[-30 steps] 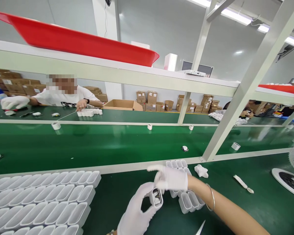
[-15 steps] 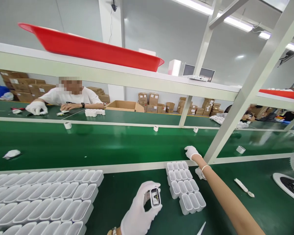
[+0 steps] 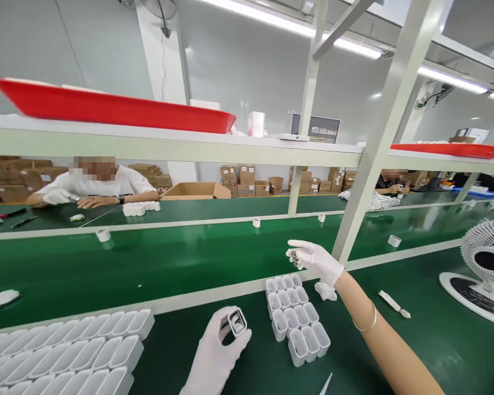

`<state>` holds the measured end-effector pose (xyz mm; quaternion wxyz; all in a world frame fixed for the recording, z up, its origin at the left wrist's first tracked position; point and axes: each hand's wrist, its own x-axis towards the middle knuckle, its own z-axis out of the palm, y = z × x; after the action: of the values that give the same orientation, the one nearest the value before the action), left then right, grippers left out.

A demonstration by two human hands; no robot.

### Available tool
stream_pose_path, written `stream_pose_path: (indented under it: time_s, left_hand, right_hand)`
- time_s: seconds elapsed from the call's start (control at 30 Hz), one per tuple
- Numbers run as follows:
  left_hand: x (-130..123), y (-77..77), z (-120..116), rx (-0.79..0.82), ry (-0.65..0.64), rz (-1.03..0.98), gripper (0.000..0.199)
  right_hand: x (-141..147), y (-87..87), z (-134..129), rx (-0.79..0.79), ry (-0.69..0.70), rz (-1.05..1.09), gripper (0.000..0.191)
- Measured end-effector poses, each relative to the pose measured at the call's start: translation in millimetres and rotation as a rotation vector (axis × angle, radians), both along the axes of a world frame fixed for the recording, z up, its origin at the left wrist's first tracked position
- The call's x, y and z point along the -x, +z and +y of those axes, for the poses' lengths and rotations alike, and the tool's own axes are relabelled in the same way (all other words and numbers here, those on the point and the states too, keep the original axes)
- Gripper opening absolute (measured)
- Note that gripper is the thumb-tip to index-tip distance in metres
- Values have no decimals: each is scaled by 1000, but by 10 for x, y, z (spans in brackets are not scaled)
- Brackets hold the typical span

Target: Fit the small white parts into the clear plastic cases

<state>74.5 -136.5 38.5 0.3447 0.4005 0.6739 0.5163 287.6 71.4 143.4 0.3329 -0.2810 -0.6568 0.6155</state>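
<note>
The green bench (image 3: 168,351) is being crowded from the left by rows of open-topped white cups (image 3: 66,351), and between the two hands a smaller block of white containers (image 3: 299,316) is taking up room. Just beside the right wrist a pale upright post (image 3: 357,203) is standing in the way, while a crumpled white piece (image 3: 324,291) is lying near that wrist. Farther right, a slim white item (image 3: 389,300) and a white fan (image 3: 487,260) are being seen, and a pale pointed tip (image 3: 326,384) is being cut off at the bottom edge. Overhead, a red tray (image 3: 115,111) is being borne by the shelf (image 3: 168,147); beyond the glossy green strip (image 3: 189,258), a co-worker in a white shirt (image 3: 125,184) is leaning over the far bench. And here is the small white casing (image 3: 237,322), being grasped above the bench, left of the block, by the gloved left hand (image 3: 216,345), thumb and fingers set about its sides. Its rounded opening is being shown to the viewer, white-walled and dark-edged, with pale and dark parts inside. Near the strip's front edge, a small dark-and-silver component (image 3: 295,259) is being pinched by the gloved right hand (image 3: 317,260), one finger stretching out above it.
</note>
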Motion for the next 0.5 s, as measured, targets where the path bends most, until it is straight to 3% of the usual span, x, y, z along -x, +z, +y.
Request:
stream_pose_path:
  time_s: [0.1, 0.2, 0.33, 0.5]
  left_hand:
    - [4, 107, 297, 27, 15, 205, 49]
    - [63, 139, 798, -15, 49, 342, 43]
    - [127, 143, 1381, -26, 99, 413, 28]
    - [86, 167, 1559, -84, 126, 430, 36]
  right_hand:
    - [-27, 48, -65, 37, -12, 21, 76]
    - [-39, 68, -94, 79, -16, 29, 80]
    - [-77, 26, -88, 118, -23, -1, 67]
    - [-99, -52, -55, 107, -55, -45, 55]
